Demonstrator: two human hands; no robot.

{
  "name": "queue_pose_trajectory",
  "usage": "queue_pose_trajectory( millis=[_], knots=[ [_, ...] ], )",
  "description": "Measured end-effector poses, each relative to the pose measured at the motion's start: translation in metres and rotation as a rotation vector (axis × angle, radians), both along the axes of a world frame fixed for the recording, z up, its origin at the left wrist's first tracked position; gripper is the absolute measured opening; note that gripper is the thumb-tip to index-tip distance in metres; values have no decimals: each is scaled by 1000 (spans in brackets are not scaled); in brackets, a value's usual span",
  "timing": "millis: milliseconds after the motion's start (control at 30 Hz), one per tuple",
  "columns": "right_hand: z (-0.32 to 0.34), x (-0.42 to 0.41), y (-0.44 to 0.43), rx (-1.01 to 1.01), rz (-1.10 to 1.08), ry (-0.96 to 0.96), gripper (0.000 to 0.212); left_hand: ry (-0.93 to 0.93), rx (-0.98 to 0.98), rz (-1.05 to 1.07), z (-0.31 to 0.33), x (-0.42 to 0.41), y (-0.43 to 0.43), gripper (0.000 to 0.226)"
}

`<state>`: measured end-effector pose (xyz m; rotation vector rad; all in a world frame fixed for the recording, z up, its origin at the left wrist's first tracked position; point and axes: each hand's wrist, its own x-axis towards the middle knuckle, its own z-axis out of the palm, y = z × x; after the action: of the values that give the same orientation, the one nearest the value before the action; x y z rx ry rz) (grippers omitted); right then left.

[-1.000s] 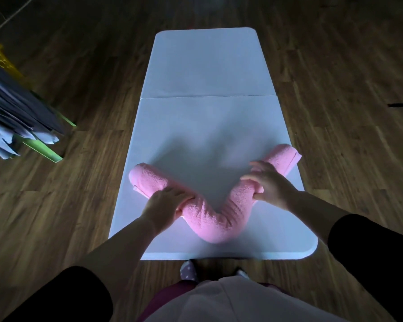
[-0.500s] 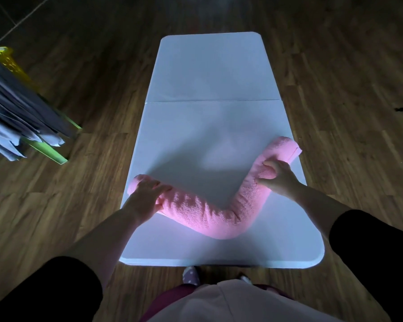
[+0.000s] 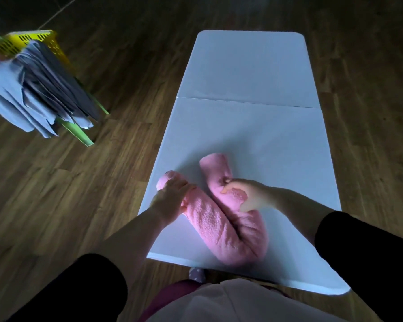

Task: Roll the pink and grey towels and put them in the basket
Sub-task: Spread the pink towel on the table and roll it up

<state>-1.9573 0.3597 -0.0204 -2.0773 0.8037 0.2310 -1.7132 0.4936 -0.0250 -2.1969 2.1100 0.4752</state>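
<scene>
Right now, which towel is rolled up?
The pink towel, bent double on the white table; the grey towels hang unrolled by the yellow basket.

the yellow basket point(image 3: 33, 38) is blurred and cut off at the left edge; grey towels point(image 3: 44, 89), perhaps, cover its front.

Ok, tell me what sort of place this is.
Probably a room in a home, set up for folding laundry: wood-plank floor, white folding table with a rolled pink towel, and a yellow basket draped with grey towels.
</scene>
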Motion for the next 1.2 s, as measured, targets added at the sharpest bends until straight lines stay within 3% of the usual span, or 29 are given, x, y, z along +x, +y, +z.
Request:
queue_pose_trajectory(
  millis=[167, 300, 367, 500, 600, 667, 733, 867, 933, 1033, 1100, 1200],
  knots=[
    [-7, 38, 12, -1, 148, 67, 59, 6, 22, 65, -2, -2, 9, 75],
    [-5, 46, 8, -7, 168, 100, 22, 14, -3, 179, -2, -21, 29, 65],
    [4, 50, 4, -48, 305, 69, 20, 2, -9, 209, 1, -38, 37, 63],
    [12, 58, -4, 28, 248, 96, 25, 46, 2, 213, -2, -53, 35, 68],
    [12, 63, 0, 68, 126, 123, 17, 98, 49, 61, 1, -32, 30, 86],
    [11, 64, 0, 65, 83, 158, 31, 65, 114, -31, 11, -10, 26, 95],
    [13, 63, 3, 40, 114, 166, 47, -103, 101, -101, 20, 8, 19, 105],
    [14, 60, 15, -27, 78, 167, 52, -276, 129, -231, 20, 10, 0, 131],
    [14, 53, 22, -128, 40, 118, 46, -317, 130, -293, 11, 1, -6, 130],
    [15, 28, 28, -213, -97, 16, 40, -282, 80, -223, 3, -7, -4, 114],
    [16, 6, 28, -291, -112, 53, 62, -270, 57, -158, 2, -12, 2, 105],
    [20, -27, 28, -372, 61, 336, 119, -243, 68, -17, 0, -26, 13, 100]
  ],
)
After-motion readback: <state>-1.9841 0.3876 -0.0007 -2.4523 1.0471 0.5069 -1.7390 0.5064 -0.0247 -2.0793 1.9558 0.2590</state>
